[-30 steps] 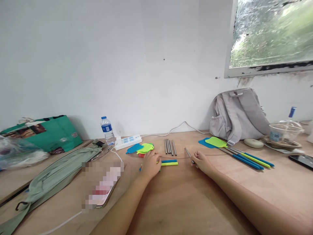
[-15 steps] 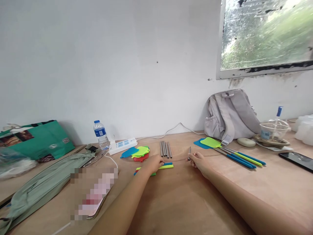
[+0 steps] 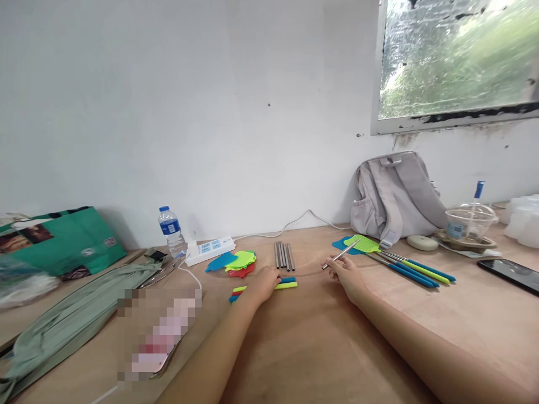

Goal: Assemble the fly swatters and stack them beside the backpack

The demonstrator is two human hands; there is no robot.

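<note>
Aslant, 1 metal tube (image 3: 342,254) in right hand (image 3: 345,273)

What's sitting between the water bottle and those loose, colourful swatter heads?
In the head view, a white power strip lies between the water bottle and the loose swatter heads.

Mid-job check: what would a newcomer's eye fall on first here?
Probably the right hand at mid-table, holding a slanted silver metal tube, with the left hand over the brightly colored tubes. Next, the lime and blue fly swatters lying on the right, in front of the gray backpack. The green shopping bag also stands out at the far left, near the wall.
</note>
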